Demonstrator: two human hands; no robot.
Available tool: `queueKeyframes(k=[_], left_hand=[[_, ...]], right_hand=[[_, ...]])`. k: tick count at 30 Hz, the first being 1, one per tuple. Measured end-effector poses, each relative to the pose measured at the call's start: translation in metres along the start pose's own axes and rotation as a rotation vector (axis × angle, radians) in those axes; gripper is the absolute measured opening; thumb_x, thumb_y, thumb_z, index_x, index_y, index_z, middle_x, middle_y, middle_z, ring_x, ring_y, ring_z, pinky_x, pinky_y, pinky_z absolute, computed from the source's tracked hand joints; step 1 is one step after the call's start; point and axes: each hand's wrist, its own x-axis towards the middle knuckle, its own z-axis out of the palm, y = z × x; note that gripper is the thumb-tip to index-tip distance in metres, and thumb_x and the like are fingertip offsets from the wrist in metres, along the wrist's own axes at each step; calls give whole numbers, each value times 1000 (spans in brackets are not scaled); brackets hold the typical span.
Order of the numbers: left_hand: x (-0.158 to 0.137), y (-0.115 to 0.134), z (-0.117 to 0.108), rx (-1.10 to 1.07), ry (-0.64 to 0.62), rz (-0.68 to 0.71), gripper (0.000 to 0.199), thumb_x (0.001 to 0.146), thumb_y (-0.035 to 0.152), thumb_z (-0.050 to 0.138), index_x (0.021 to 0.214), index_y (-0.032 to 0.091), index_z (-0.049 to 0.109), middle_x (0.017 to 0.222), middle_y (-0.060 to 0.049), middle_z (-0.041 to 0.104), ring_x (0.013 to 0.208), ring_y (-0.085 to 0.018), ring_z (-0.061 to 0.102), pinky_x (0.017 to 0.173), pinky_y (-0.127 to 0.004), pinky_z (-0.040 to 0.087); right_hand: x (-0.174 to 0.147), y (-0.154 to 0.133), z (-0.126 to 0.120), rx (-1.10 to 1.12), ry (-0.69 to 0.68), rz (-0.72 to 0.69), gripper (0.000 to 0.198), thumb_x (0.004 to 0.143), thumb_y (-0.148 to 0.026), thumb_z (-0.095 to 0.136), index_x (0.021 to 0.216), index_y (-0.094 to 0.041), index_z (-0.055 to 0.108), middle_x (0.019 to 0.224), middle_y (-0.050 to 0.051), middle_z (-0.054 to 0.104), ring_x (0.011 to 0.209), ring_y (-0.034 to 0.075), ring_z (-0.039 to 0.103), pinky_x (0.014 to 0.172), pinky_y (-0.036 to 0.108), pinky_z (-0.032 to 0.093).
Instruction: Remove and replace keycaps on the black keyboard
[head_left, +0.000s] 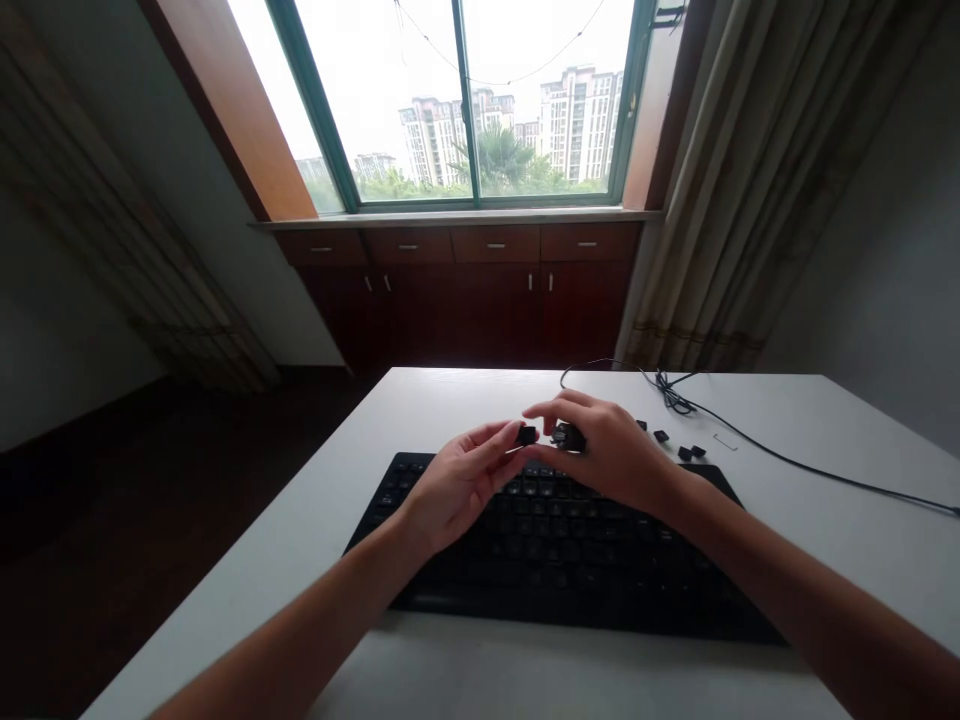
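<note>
My left hand pinches a small black keycap between thumb and fingers, above the far edge of a black keyboard. Just to its right, my right hand is curled around a small dark object with a greyish tip. Its kind is hard to make out. The right index finger and thumb reach towards the keycap with a gap between them. Both forearms pass over the keyboard and hide part of its keys. Several loose black keycaps lie beyond the keyboard, right of my right hand.
The keyboard rests on a white table. A thin bent wire lies near the loose keycaps. A black cable, bundled at the back, runs to the right edge. Behind stand dark red cabinets under a window.
</note>
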Motion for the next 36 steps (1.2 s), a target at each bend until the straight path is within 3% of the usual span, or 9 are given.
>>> queueKeyframes(k=[7,13,16,20,27,36], left_hand=[[-3,-9,3,-103,42,-38,10,93,16,74,100,10,76,102,-9,76,91,-14,73,89,-23,62],[-5,-9,5,-7,17,-43,18,88,22,80,102,11,76,103,-9,76,83,-10,71,80,-16,60],[-4,-6,3,39,32,-10,20,86,21,82,103,11,76,103,-8,77,81,-8,71,80,-15,59],[-3,-6,-2,72,42,24,27,83,18,84,109,14,76,109,-8,78,101,-15,73,96,-20,58],[-4,-16,-1,203,38,9,40,76,21,90,113,16,77,112,-9,78,104,-19,73,101,-28,56],[-11,-17,4,445,-61,90,37,78,29,88,112,18,78,114,-9,78,108,-24,73,102,-33,56]], right_hand=[[-7,3,2,40,20,1,19,91,-37,74,105,-25,74,105,3,72,86,18,69,80,32,52],[-19,5,-5,80,-25,174,22,86,-40,79,91,-21,70,79,0,74,70,16,67,68,29,51],[-24,6,-4,111,-53,165,18,88,-35,77,98,-21,71,86,1,77,74,17,70,70,29,54],[-33,9,-2,164,-53,50,17,94,-28,69,110,-24,72,106,3,78,93,18,74,85,32,58],[-44,2,1,199,-3,97,19,94,-18,67,112,-24,72,109,2,78,100,17,74,91,30,58],[-63,3,2,126,10,97,19,93,-25,70,112,-24,71,107,5,78,93,22,75,84,35,62]])
